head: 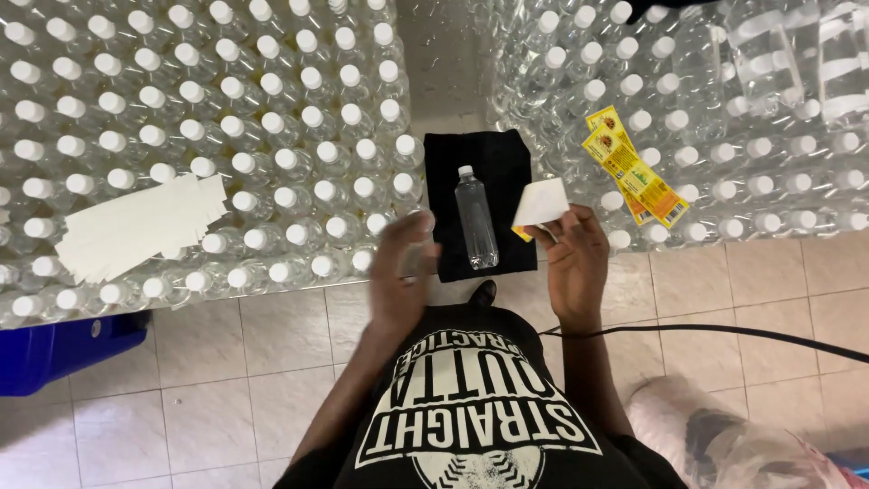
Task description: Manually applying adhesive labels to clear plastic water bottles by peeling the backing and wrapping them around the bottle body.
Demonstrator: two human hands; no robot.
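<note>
A clear plastic bottle (476, 217) with a white cap lies on a black cloth (498, 163) between two large groups of upright bottles. My right hand (572, 263) pinches a label (541, 203), seen from its white back with a yellow edge showing, just right of the lying bottle. My left hand (400, 272) is blurred at the cloth's left edge, fingers curled near the bottle's base; whether it holds anything is unclear. A strip of yellow labels (634, 165) rests on the bottle caps to the right.
Several capped bottles (226, 136) fill the left side and more bottles (724, 118) the right. A pile of white backing strips (136, 226) lies on the left caps. A blue bin (54, 349), a black cable (724, 331) and tiled floor are below.
</note>
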